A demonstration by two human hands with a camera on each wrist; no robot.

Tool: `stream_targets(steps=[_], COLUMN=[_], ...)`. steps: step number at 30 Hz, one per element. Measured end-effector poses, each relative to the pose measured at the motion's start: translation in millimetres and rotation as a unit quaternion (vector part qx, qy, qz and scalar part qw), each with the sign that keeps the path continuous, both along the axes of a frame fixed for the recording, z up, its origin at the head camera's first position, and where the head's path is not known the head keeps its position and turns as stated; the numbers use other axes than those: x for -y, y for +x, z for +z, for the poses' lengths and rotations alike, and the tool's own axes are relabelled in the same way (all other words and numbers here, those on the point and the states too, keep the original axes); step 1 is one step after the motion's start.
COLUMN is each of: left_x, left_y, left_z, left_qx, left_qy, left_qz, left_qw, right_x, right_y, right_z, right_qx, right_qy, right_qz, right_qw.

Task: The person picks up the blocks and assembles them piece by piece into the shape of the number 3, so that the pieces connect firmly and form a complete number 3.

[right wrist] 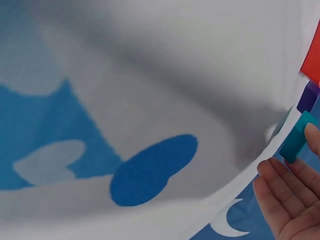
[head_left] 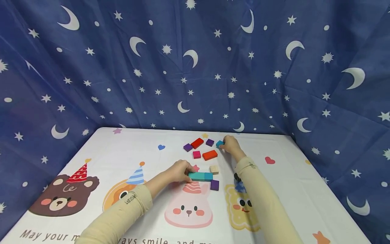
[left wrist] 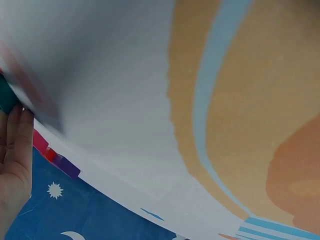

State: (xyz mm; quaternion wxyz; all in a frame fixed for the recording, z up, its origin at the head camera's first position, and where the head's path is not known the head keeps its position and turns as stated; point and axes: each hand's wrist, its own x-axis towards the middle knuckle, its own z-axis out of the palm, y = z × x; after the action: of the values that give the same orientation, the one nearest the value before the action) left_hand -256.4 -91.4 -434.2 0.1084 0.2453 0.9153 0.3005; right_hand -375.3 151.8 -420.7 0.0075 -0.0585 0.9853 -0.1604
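Observation:
In the head view my left hand (head_left: 179, 170) grips the left end of a long teal block (head_left: 197, 176) with thumb and fingers. A small blue block (head_left: 208, 176) sits flush against that block's right end. Farther back, my right hand (head_left: 232, 146) pinches a small teal-blue block (head_left: 219, 144). The right wrist view shows this teal block (right wrist: 296, 139) between thumb and fingertips. At the left edge of the left wrist view, the fingers (left wrist: 22, 132) touch a green-teal block (left wrist: 7, 95), which is mostly cut off.
A natural wood block (head_left: 214, 169) and a purple block (head_left: 214, 185) lie by the teal row. Behind are red blocks (head_left: 197, 143) (head_left: 210, 155), a pink block (head_left: 196, 154) and purple blocks (head_left: 188, 147) (head_left: 210, 142). A printed white cloth (head_left: 268, 183) covers the table; a blue curtain (head_left: 213, 67) hangs behind.

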Motion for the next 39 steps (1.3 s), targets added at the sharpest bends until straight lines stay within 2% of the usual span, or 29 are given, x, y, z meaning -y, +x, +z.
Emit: stream_targets(steps=[4, 9, 17, 23, 30, 39], left_x=[-0.7, -1.6, -0.4, 0.0, -0.7, 1.9], left_y=[0.3, 0.7, 1.8, 0.6, -0.3, 0.7], left_z=[0.7, 1.2, 0.1, -2.0, -2.1, -0.5], left_qx=[0.006, 0.023, 0.016, 0.004, 0.008, -0.001], left_qy=[0.005, 0.003, 0.001, 0.005, 0.004, 0.006], left_qz=[-0.001, 0.006, 0.001, -0.009, -0.002, -0.004], left_qw=[1.0000, 0.9997, 0.9999, 0.9999, 1.0000, 1.0000], right_x=[-2, -2, -2, -3, -1, 6], right_y=[2.6, 7.7, 17.5, 26.2, 35.3, 51.0], right_z=[0.4, 3.7, 11.2, 16.4, 23.3, 32.3], right_qx=[-0.003, -0.016, -0.035, -0.036, -0.036, -0.051], right_qy=[-0.011, -0.016, -0.059, -0.117, -0.164, -0.189], right_qz=[-0.008, 0.005, 0.018, 0.018, 0.031, 0.058], right_qw=[0.9999, 0.9997, 0.9975, 0.9923, 0.9854, 0.9789])
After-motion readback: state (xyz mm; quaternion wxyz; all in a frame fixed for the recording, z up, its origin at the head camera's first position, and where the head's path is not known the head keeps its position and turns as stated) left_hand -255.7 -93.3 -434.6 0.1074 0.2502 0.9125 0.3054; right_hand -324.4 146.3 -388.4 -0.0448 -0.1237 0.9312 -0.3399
